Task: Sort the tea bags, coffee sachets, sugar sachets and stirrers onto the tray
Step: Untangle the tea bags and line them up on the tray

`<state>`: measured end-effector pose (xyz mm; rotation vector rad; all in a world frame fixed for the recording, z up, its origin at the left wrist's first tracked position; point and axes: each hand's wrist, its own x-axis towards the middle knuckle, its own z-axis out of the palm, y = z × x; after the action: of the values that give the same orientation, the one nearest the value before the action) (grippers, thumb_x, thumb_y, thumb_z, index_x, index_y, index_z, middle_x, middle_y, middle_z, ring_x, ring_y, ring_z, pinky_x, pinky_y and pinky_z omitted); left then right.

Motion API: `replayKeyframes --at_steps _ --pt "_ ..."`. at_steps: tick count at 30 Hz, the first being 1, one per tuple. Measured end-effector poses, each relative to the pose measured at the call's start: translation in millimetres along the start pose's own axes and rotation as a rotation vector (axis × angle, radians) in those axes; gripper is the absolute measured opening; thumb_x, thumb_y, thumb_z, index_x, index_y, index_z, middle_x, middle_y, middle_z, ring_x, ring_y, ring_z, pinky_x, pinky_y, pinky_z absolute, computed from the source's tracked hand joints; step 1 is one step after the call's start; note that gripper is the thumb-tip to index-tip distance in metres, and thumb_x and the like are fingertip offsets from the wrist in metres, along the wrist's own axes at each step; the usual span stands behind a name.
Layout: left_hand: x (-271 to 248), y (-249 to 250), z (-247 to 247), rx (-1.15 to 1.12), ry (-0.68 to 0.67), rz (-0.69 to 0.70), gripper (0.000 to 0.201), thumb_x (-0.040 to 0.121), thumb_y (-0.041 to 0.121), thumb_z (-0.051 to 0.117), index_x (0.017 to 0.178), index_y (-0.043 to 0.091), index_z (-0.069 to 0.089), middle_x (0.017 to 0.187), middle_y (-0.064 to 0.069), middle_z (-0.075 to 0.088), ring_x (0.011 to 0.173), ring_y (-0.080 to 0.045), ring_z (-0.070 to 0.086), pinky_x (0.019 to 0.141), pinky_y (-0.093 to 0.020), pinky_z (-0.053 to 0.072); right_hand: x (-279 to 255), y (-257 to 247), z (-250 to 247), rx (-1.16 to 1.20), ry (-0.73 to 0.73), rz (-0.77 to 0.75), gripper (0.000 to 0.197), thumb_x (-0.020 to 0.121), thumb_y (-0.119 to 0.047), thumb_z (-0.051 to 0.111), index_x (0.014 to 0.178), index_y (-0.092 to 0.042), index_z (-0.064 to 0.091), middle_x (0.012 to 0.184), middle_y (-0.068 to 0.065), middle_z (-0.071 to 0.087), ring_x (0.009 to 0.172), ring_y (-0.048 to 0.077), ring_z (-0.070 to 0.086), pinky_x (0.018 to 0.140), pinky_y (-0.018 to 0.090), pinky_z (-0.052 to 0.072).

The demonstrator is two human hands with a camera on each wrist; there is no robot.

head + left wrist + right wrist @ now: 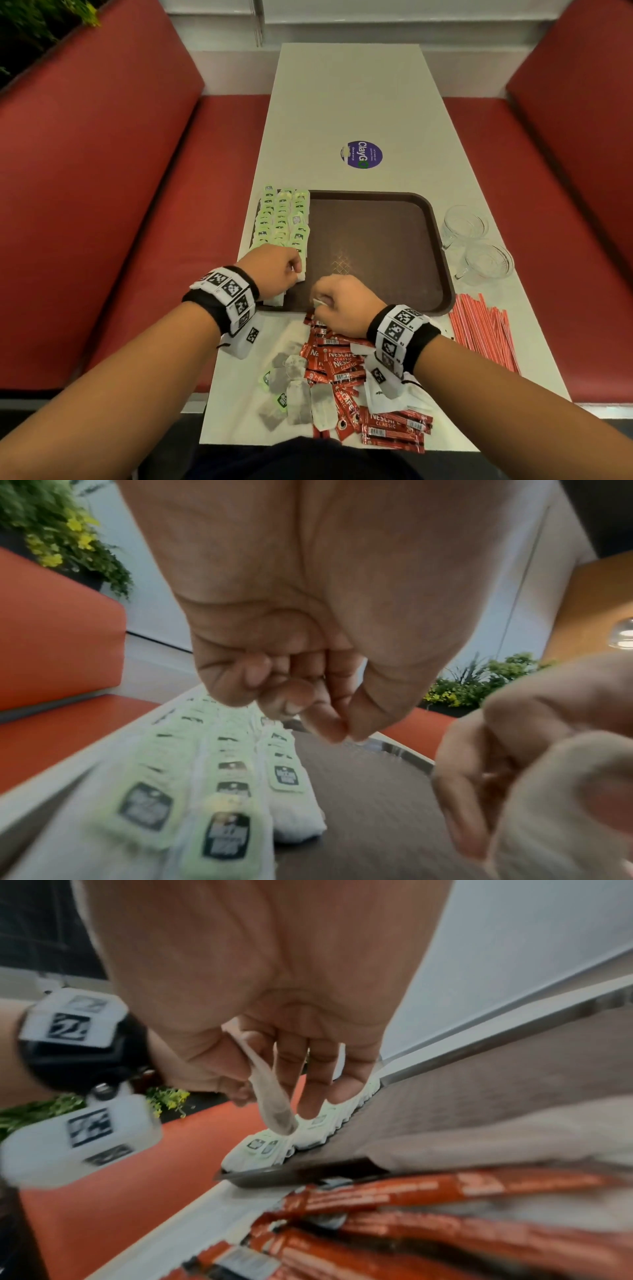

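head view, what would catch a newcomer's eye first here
The neat rows of green-tagged tea bags along the left side of the brown tray stand out first. Next come the two hands at the tray's near edge: the right hand pinches a tea bag, the left hand is at the rows' near end. Red coffee sachets lie heaped on the table nearest the person, red stirrers to the right.

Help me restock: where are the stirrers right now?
In the head view, the stirrers lie on the table's right side, beside the tray's near right corner, below two glass cups.

tea bags (282,219) on tray (394,240) left | stirrers (483,332) right of tray
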<state>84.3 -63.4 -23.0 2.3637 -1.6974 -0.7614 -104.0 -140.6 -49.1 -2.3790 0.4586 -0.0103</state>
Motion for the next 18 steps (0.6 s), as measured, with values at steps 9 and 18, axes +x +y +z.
replayKeyframes --at_steps 9,18 --pt "-82 -3 53 0.257 -0.357 0.215 0.024 0.081 0.042 0.069 0.102 0.031 0.066 0.097 0.011 0.063 0.086 -0.012 0.058 0.074 -0.028 0.049 -20 -2 6 0.108 0.065 0.063 0.037 0.080 -0.011 0.057 0.061 -0.022 0.028 0.065 -0.003 0.038 0.057 0.013 0.034 0.055 0.030 0.028" --pt "-95 -3 82 0.321 -0.281 0.159 0.026 0.080 0.043 0.071 0.099 0.027 0.064 0.102 0.007 0.058 0.090 -0.018 0.059 0.066 -0.027 0.039 -32 -7 18 0.124 0.027 0.097 0.016 0.087 -0.012 0.055 0.090 -0.019 0.041 0.071 0.002 0.051 0.057 0.016 0.038 0.057 0.036 0.038"
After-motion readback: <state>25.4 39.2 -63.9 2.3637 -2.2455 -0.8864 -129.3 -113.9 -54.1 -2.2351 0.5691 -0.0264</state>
